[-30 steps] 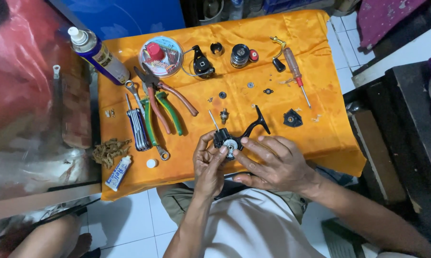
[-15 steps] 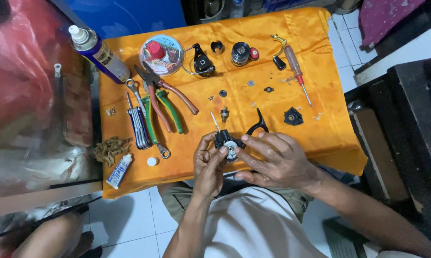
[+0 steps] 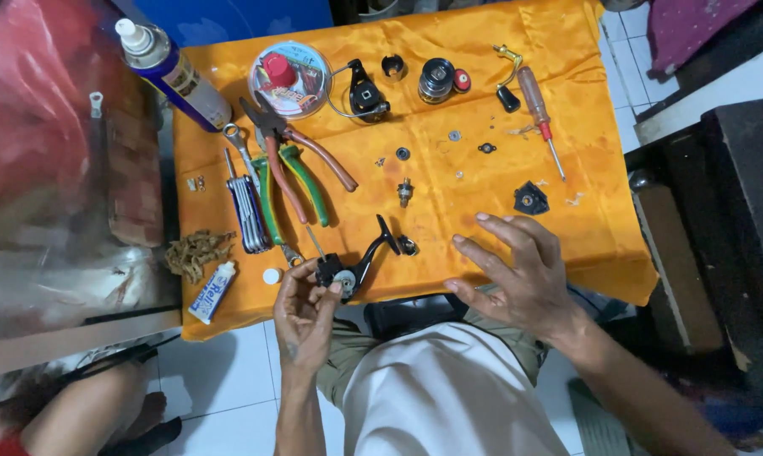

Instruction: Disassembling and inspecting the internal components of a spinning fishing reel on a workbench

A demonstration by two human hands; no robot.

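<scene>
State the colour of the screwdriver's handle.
Brown, with a red collar: the screwdriver shows best in the head view.

Left hand [image 3: 304,311] pinches small black metal reel body [image 3: 341,274] over orange cloth [image 3: 449,194]; right hand [image 3: 517,274] spread open beside it, empty.

We see the surface [image 3: 601,228] carrying everything. At its near edge the left hand [image 3: 305,317] holds a reel part [image 3: 348,270]; the right hand [image 3: 521,274] hovers to its right, apart. Left of the part lie pliers [image 3: 293,173] and a hex key set [image 3: 248,211]. A spray can [image 3: 172,72] lies at the far left corner, a screwdriver [image 3: 538,114] far right, a round tin [image 3: 290,80] between them.
</scene>
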